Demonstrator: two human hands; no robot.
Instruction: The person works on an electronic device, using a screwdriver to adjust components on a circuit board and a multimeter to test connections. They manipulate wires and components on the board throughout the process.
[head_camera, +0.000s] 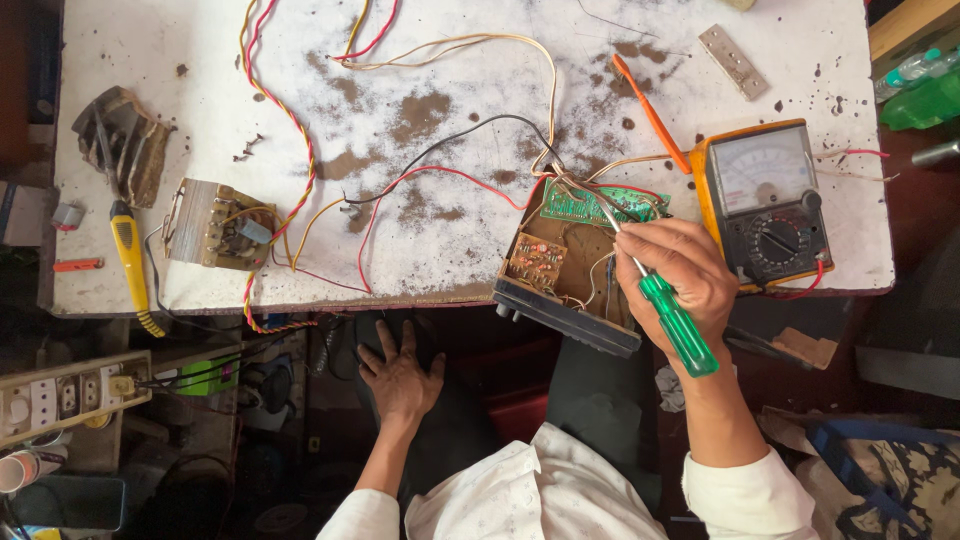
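R hand (680, 275) pinches green screwdriver (672, 315) w/ tip in chassis (560, 300); L hand (400, 372) spread.

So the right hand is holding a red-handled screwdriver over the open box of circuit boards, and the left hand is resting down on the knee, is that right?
Not quite: the handle is green, not red. The head view shows the right hand holding a green-handled screwdriver over the open box of circuit boards, while the left hand rests on the knee.

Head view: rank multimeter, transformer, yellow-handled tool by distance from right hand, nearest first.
From the right hand, which grips the green-handled screwdriver:
1. Multimeter, just beyond the hand at the table's right edge.
2. Transformer, far across on the left part of the table.
3. Yellow-handled tool, farther still, at the left edge.
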